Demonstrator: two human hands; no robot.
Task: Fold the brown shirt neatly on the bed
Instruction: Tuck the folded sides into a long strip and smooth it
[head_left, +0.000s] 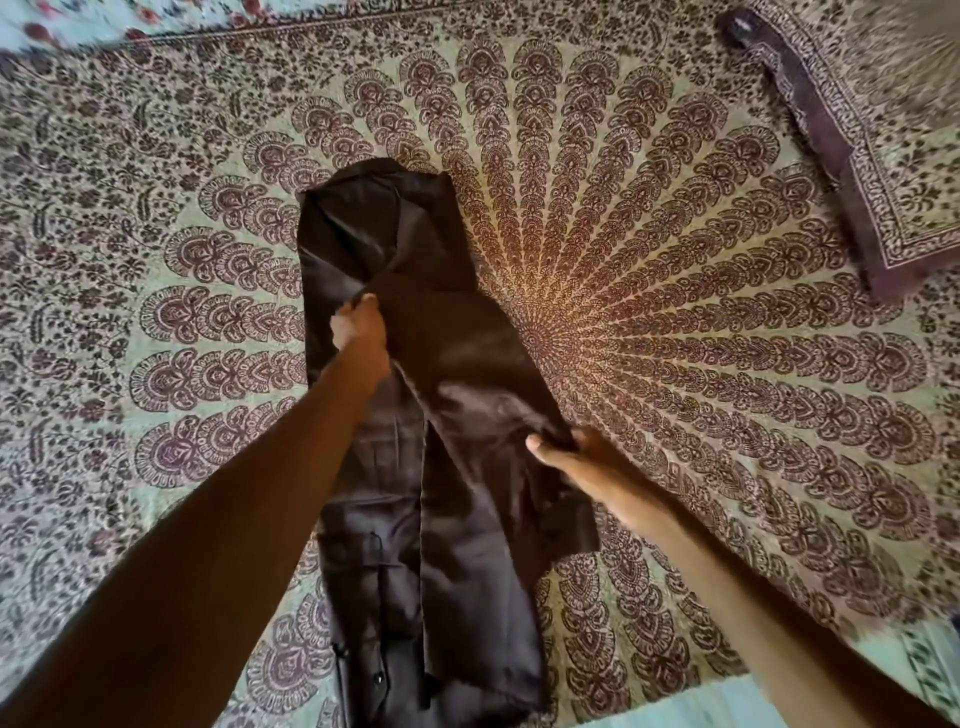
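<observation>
The brown shirt (447, 364) lies lengthwise in the middle of the bed, narrow and long, with its buttoned front strip showing near the bottom. My left hand (361, 327) pinches a fold of the cloth near the shirt's upper middle. At the shirt's right edge, my right hand (566, 457) grips a lifted flap of the fabric, which is doubled over toward the centre. Both forearms reach in from the bottom of the view.
The bed is covered by a patterned mandala bedsheet (701, 338) in cream and maroon. A pillow in matching print with a dark border (862, 171) lies at the upper right. The bed's near edge shows at the lower right.
</observation>
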